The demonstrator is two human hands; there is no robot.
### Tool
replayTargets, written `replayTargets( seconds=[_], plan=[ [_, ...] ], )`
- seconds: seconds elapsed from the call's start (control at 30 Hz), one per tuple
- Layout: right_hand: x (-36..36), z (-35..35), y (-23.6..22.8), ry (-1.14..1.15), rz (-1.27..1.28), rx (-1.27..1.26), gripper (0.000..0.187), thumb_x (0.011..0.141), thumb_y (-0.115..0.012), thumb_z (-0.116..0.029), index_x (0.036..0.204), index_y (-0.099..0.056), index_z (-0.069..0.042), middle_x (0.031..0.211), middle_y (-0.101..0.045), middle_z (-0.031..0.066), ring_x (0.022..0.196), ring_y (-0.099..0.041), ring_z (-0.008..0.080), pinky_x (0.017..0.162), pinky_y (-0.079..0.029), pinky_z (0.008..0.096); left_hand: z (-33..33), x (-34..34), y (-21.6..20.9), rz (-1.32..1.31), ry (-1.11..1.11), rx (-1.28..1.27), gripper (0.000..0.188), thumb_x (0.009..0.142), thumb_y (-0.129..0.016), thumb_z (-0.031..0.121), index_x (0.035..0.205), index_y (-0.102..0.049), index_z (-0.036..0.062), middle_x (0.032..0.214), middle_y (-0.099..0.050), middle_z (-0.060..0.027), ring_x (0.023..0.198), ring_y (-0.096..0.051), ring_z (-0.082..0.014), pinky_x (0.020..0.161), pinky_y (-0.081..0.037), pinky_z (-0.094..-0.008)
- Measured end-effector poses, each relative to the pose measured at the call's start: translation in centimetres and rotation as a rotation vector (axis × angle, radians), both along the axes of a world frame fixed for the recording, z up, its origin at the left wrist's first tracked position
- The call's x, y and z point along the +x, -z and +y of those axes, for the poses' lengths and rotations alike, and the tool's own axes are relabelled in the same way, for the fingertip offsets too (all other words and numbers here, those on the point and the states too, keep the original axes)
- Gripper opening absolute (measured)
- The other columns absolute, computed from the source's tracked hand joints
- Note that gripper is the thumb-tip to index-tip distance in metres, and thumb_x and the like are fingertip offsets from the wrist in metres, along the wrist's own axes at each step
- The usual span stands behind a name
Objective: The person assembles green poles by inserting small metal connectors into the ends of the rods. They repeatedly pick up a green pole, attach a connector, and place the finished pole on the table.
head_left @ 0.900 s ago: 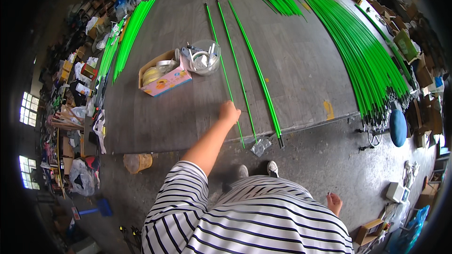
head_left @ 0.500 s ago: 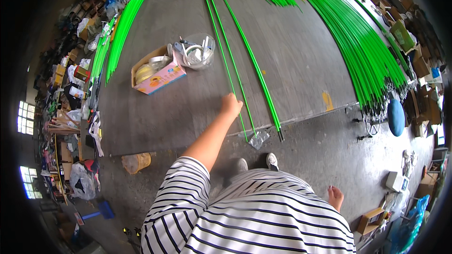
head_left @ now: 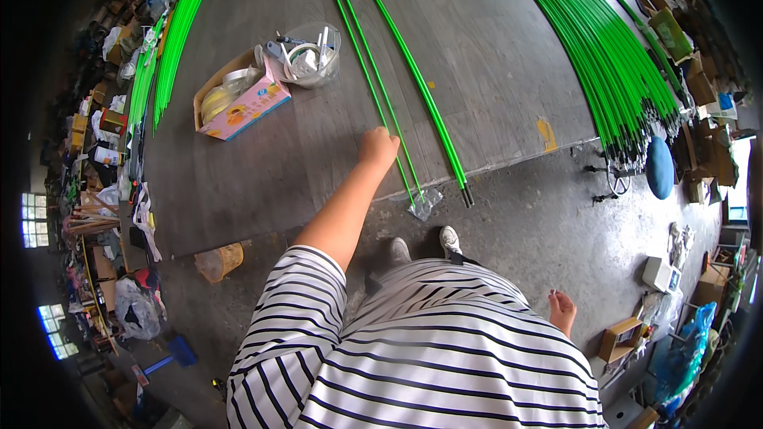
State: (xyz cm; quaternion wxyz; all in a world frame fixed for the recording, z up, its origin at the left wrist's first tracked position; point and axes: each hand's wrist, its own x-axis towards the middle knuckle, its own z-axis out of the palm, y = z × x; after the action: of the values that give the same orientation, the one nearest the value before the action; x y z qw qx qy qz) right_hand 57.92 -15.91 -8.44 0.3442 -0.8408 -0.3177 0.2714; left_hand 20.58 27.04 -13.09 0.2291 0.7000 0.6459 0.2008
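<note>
My left hand (head_left: 379, 148) is closed in a fist around the leftmost of two thin green rods (head_left: 347, 14) lying on the table. The second thin green rod (head_left: 385, 91) runs just to its right. Their near ends meet a small clear plastic bag (head_left: 427, 203) at the table's front edge. Farther right lies a thicker bundle of green rods (head_left: 421, 77), its dark tips jutting past the edge. My right hand (head_left: 563, 311) hangs low at my right side, fingers curled, with a tiny whitish bit at the fingertips that I cannot make out.
A pink-sided cardboard box (head_left: 253, 108) with tape rolls stands beside a clear bowl (head_left: 324, 71) of tools and white pieces. A large spread of green rods (head_left: 592, 40) covers the table's right side; more green rods (head_left: 184, 40) lie left. A blue oval object (head_left: 659, 168) sits past the right corner.
The whole view has shifted, so the table appears higher and farther left. The near end of the held rod now sits closer to the second rod's end, at the plastic bag.
</note>
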Motion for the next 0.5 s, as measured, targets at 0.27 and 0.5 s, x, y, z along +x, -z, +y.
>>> replayTargets(
  seconds=[0.27,0.5],
  plan=[
    [-1.4,-0.3,-1.5,0.04,-0.006,-0.007,0.011,0.075,-0.06,-0.009,0.073,-0.058,0.002,0.074,-0.062,0.0036,0.065,-0.052,0.0059,0.06,-0.042,0.0206,-1.4,0.7,-1.9,0.057,-0.055,0.221,0.023,0.075,-0.055,0.018,0.064,-0.053,-0.0009,0.061,-0.057,-0.0167,0.062,-0.057,-0.0333,0.056,-0.046,-0.0404],
    [-2.3,3.6,-2.5,-0.012,0.054,-0.027,0.012,0.078,-0.059,-0.01,0.08,-0.06,0.002,0.07,-0.061,0.0026,0.065,-0.053,0.0059,0.059,-0.041,0.019,-11.7,8.4,-7.5,-0.56,0.077,-0.546,0.027,0.077,-0.061,0.024,0.081,-0.054,-0.0028,0.063,-0.058,-0.0104,0.055,-0.059,-0.0166,0.047,-0.048,-0.0262]
  ],
)
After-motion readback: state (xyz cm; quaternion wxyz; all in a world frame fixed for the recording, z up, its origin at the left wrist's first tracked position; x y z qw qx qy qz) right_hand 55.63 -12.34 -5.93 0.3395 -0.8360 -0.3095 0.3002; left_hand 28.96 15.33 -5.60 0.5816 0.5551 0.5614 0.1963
